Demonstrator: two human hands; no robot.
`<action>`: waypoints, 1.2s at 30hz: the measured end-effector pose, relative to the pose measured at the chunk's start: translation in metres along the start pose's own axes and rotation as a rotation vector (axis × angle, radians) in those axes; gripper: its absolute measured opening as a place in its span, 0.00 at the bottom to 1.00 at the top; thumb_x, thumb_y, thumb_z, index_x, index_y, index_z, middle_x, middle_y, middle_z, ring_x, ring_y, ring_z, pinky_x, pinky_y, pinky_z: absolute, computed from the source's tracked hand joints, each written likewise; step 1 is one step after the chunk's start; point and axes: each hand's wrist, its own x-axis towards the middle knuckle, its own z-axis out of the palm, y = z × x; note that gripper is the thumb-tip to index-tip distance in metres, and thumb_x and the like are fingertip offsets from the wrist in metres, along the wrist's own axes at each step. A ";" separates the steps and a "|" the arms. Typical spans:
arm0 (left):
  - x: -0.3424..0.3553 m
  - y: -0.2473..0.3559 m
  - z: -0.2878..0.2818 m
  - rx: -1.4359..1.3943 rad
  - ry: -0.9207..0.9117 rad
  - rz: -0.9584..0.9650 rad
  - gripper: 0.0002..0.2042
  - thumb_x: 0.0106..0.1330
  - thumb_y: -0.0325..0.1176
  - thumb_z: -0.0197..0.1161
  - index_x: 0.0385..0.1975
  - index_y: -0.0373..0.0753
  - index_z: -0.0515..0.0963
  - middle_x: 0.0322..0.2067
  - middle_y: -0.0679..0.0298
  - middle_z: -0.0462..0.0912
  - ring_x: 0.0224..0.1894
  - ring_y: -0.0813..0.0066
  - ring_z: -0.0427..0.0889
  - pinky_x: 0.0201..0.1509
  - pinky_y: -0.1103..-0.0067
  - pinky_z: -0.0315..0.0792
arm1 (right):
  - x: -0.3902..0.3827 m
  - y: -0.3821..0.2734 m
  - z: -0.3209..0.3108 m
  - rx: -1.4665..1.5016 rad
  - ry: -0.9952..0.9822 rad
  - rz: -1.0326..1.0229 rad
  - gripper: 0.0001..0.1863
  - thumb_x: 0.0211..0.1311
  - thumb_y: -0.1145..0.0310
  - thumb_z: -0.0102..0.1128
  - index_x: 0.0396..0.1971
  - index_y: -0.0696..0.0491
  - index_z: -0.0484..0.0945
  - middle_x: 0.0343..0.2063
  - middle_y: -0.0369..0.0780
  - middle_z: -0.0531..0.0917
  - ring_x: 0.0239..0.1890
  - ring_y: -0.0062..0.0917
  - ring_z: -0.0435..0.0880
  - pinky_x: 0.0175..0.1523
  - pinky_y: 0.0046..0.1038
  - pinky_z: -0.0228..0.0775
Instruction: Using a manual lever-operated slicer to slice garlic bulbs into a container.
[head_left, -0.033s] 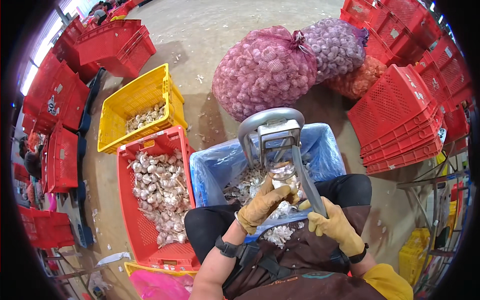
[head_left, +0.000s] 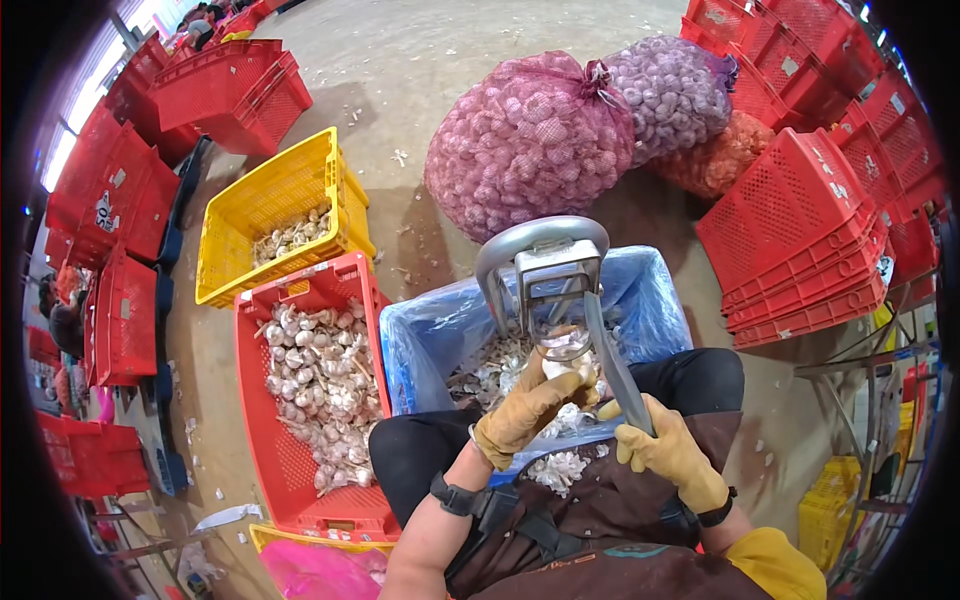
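My left hand [head_left: 528, 412], in a tan glove, is closed around a garlic bulb [head_left: 562, 366] at the metal ring of a hand-lever cutter [head_left: 545, 232]. Part of the bulb is hidden by the fingers and the ring. The gloved fingers of my right hand [head_left: 668, 452] wrap round the lower end of the cutter's grey lever [head_left: 614, 372]. Beneath the cutter is a blue crate lined with clear blue plastic [head_left: 425, 325], holding garlic scraps [head_left: 485, 362]. More pale trimmings [head_left: 557, 470] lie on the brown apron [head_left: 640, 515] over my lap.
To my left, a red crate [head_left: 262, 455] holds many garlic bulbs. A yellow crate [head_left: 232, 215] beyond it contains a smaller heap. Full mesh sacks [head_left: 530, 140] stand ahead. Stacked red crates [head_left: 790, 225] line the right; others [head_left: 120, 190] rise at far left.
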 end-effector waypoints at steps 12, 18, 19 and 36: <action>0.000 -0.007 -0.001 0.196 0.124 0.082 0.33 0.63 0.43 0.67 0.64 0.42 0.57 0.45 0.61 0.75 0.43 0.68 0.80 0.44 0.73 0.72 | 0.004 0.009 0.001 -0.066 0.047 -0.011 0.18 0.62 0.59 0.61 0.46 0.53 0.76 0.20 0.36 0.81 0.20 0.17 0.78 0.28 0.21 0.70; 0.003 -0.012 -0.004 0.173 0.130 0.084 0.28 0.63 0.44 0.66 0.58 0.40 0.62 0.40 0.61 0.78 0.40 0.70 0.79 0.41 0.74 0.71 | 0.006 0.015 0.003 -0.111 0.067 -0.039 0.20 0.62 0.57 0.62 0.47 0.54 0.75 0.20 0.38 0.81 0.23 0.20 0.82 0.32 0.25 0.73; 0.003 -0.012 0.000 0.170 0.148 0.104 0.28 0.64 0.43 0.65 0.58 0.40 0.62 0.39 0.61 0.78 0.39 0.70 0.80 0.41 0.74 0.71 | 0.006 0.016 0.003 -0.130 0.075 -0.066 0.20 0.63 0.56 0.61 0.48 0.54 0.74 0.20 0.38 0.80 0.23 0.21 0.82 0.33 0.25 0.73; 0.000 -0.014 0.019 0.012 0.205 0.181 0.29 0.58 0.54 0.69 0.46 0.34 0.70 0.34 0.55 0.79 0.28 0.71 0.80 0.30 0.77 0.77 | -0.020 0.001 -0.010 -0.352 -0.023 -0.106 0.35 0.62 0.45 0.58 0.59 0.55 0.62 0.33 0.51 0.83 0.36 0.50 0.83 0.40 0.42 0.76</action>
